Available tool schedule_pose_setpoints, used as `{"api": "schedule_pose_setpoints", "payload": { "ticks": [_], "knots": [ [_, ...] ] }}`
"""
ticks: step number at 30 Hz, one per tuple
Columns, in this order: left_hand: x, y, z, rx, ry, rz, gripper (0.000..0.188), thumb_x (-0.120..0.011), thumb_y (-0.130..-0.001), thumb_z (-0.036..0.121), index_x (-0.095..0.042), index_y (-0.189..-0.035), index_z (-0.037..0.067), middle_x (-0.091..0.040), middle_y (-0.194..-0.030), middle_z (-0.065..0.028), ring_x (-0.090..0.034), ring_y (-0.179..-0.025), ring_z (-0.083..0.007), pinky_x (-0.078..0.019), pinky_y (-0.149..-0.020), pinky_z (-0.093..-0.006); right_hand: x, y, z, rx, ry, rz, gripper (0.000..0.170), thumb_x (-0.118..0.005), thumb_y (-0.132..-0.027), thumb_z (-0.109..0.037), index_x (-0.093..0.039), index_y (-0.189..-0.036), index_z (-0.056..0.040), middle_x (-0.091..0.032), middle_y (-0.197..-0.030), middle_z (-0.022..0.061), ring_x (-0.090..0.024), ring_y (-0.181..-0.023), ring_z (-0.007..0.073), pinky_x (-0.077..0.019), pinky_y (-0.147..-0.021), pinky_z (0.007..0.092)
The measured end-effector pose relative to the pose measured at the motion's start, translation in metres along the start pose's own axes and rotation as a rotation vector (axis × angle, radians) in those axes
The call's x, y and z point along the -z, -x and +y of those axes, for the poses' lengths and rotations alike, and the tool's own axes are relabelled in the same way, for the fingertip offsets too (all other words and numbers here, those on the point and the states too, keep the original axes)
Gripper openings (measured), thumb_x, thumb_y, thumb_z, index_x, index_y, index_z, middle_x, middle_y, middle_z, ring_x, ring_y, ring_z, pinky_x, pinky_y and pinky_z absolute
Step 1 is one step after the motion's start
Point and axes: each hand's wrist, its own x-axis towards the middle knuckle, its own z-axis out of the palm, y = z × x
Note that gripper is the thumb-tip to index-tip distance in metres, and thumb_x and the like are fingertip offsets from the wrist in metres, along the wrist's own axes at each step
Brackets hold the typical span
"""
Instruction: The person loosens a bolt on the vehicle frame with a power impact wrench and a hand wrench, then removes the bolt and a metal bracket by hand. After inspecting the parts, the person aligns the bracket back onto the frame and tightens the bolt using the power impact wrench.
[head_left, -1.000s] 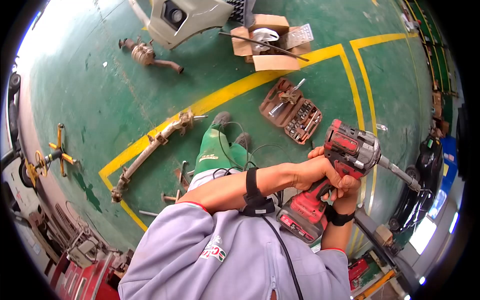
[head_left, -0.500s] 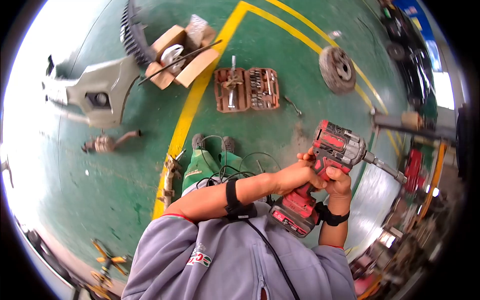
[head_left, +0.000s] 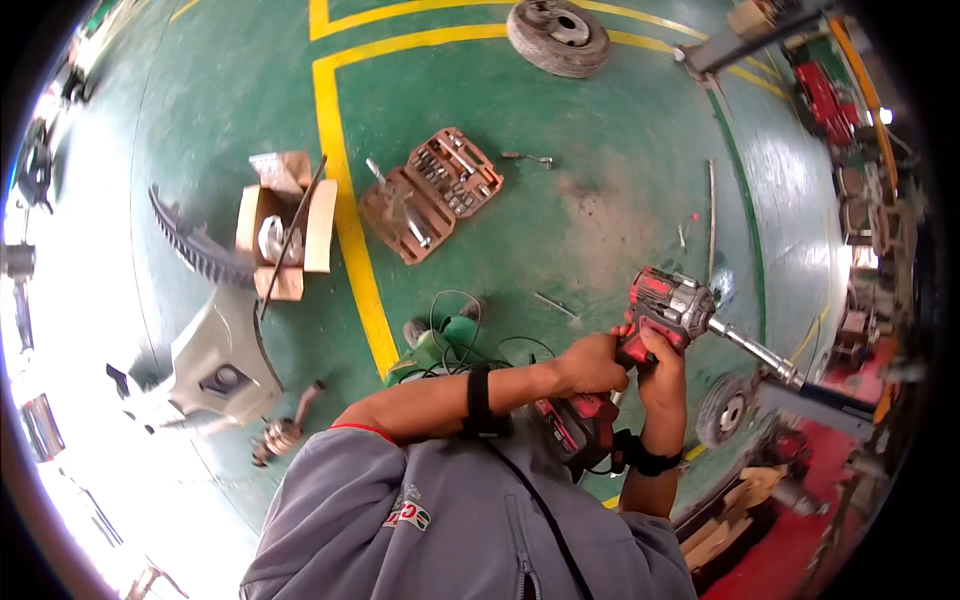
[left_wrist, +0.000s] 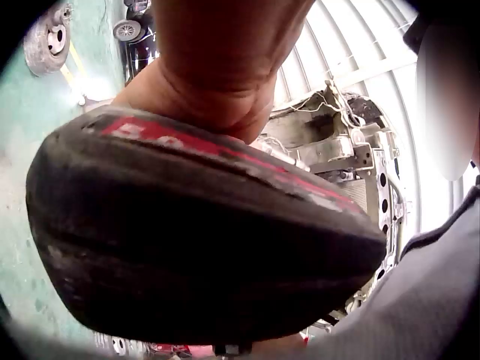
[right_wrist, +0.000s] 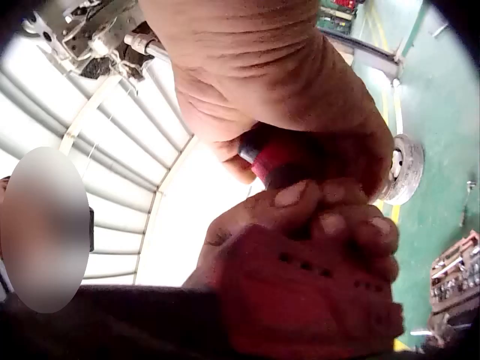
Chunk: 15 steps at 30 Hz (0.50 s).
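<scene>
In the head view my left hand grips the handle of a red and black cordless impact wrench. My right hand holds the same wrench from the other side, its thumb along the body. A long metal socket on the wrench's nose points right and down. The battery fills most of the left wrist view and hides much of the handle. Curled fingers lie below the right hand in the right wrist view, against the red housing.
An open socket set case lies on the green floor, a ratchet beside it. A cardboard box, a bumper and an exhaust part lie left. Wheels stand at the top and right. A cable loops by my feet.
The head view has swung to the right, so the box, case and bumper shift left and a wheel comes in at the top. Both hands keep hold of the impact wrench.
</scene>
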Motion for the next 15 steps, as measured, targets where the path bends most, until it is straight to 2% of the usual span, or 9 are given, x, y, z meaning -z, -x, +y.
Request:
{"api": "schedule_pose_setpoints", "payload": {
  "ticks": [2, 6, 8, 9, 10, 12, 13, 14, 15],
  "knots": [
    [-0.001, -0.021, 0.008, 0.114, -0.008, -0.153, 0.035, -0.068, -0.065, 0.014, -0.059, -0.085, -0.013, -0.064, -0.074, -0.0169, -0.065, -0.067, -0.0242, -0.0497, -0.057, -0.036, 0.031, -0.001, 0.016, 0.038, -0.188, 0.004, 0.039, -0.057, -0.085, -0.012, -0.051, -0.12, 0.0029, -0.061, -0.104, 0.014, -0.061, -0.096, 0.0279, -0.0456, -0.092, 0.0413],
    [-0.009, -0.034, 0.038, 0.207, -0.004, -0.254, 0.027, -0.069, -0.059, 0.01, -0.059, -0.072, -0.012, -0.062, -0.073, -0.0141, -0.064, -0.068, -0.0206, -0.048, -0.054, -0.0337, 0.059, 0.009, 0.038, 0.084, -0.462, -0.095, 0.054, -0.061, -0.086, -0.03, -0.046, -0.127, 0.0013, -0.058, -0.111, 0.0146, -0.054, -0.11, 0.0299, -0.0377, -0.102, 0.0442],
    [-0.025, -0.036, 0.052, 0.204, 0.035, -0.307, 0.025, -0.068, -0.06, 0.009, -0.06, -0.073, -0.01, -0.062, -0.073, -0.013, -0.064, -0.073, -0.0206, -0.0483, -0.058, -0.0328, 0.066, 0.01, 0.045, 0.247, -0.67, -0.108, 0.067, -0.063, -0.084, -0.046, -0.043, -0.13, -0.0024, -0.057, -0.113, 0.0121, -0.051, -0.115, 0.0282, -0.0334, -0.105, 0.0475],
    [-0.031, -0.037, 0.057, 0.197, 0.091, -0.374, 0.023, -0.067, -0.06, 0.008, -0.061, -0.074, -0.009, -0.062, -0.072, -0.0118, -0.064, -0.077, -0.0205, -0.0486, -0.061, -0.0318, 0.069, 0.003, 0.054, 0.272, -0.685, -0.09, 0.067, -0.063, -0.084, -0.046, -0.043, -0.13, -0.0024, -0.057, -0.113, 0.0121, -0.051, -0.115, 0.0282, -0.0334, -0.105, 0.0475],
    [-0.03, -0.048, 0.051, 0.12, -0.051, -0.588, 0.049, -0.075, -0.062, 0.023, -0.064, -0.103, -0.001, -0.059, -0.113, -0.0191, -0.056, -0.11, -0.0287, -0.048, -0.084, -0.0379, 0.076, -0.006, 0.068, 0.32, -0.805, -0.166, 0.069, -0.064, -0.082, -0.051, -0.044, -0.13, -0.0066, -0.057, -0.114, 0.0103, -0.05, -0.115, 0.0288, -0.0331, -0.104, 0.0493],
    [-0.082, -0.064, -0.051, -0.361, 0.886, -0.329, 0.051, -0.072, -0.071, 0.03, -0.058, -0.114, 0.003, -0.056, -0.12, -0.0173, -0.049, -0.118, -0.0321, -0.0445, -0.091, -0.0453, 0.065, 0.009, 0.067, 0.426, -0.903, -0.308, 0.068, -0.065, -0.079, -0.058, -0.045, -0.128, -0.0146, -0.057, -0.115, 0.0068, -0.05, -0.113, 0.0306, -0.0338, -0.102, 0.0526],
    [-0.107, -0.074, -0.1, -0.668, 1.237, -0.351, 0.052, -0.07, -0.076, 0.033, -0.056, -0.119, 0.006, -0.054, -0.124, -0.0165, -0.046, -0.122, -0.0337, -0.0427, -0.095, -0.0489, 0.04, 0.011, 0.06, 0.461, -0.877, -0.398, 0.066, -0.066, -0.078, -0.06, -0.047, -0.126, -0.0184, -0.057, -0.115, 0.0053, -0.05, -0.112, 0.0317, -0.0348, -0.1, 0.0542],
    [-0.057, -0.056, -0.067, -0.239, 0.872, -0.602, 0.048, -0.068, -0.078, 0.027, -0.055, -0.118, 0.005, -0.056, -0.12, -0.0166, -0.049, -0.118, -0.0339, -0.0446, -0.093, -0.0483, 0.02, 0.022, 0.066, 0.51, -1.022, -0.314, 0.061, -0.066, -0.078, -0.061, -0.049, -0.121, -0.0209, -0.057, -0.115, 0.0057, -0.049, -0.113, 0.0343, -0.0375, -0.097, 0.0544],
    [-0.001, -0.043, 0.008, 0.332, 0.263, -0.857, 0.044, -0.067, -0.079, 0.022, -0.055, -0.117, 0.003, -0.058, -0.116, -0.0168, -0.052, -0.114, -0.034, -0.0464, -0.091, -0.0477, -0.013, 0.03, 0.057, 0.566, -1.172, -0.227, 0.059, -0.065, -0.079, -0.059, -0.05, -0.121, -0.0211, -0.059, -0.113, 0.0066, -0.05, -0.112, 0.0337, -0.039, -0.096, 0.0533]
  ]
}}
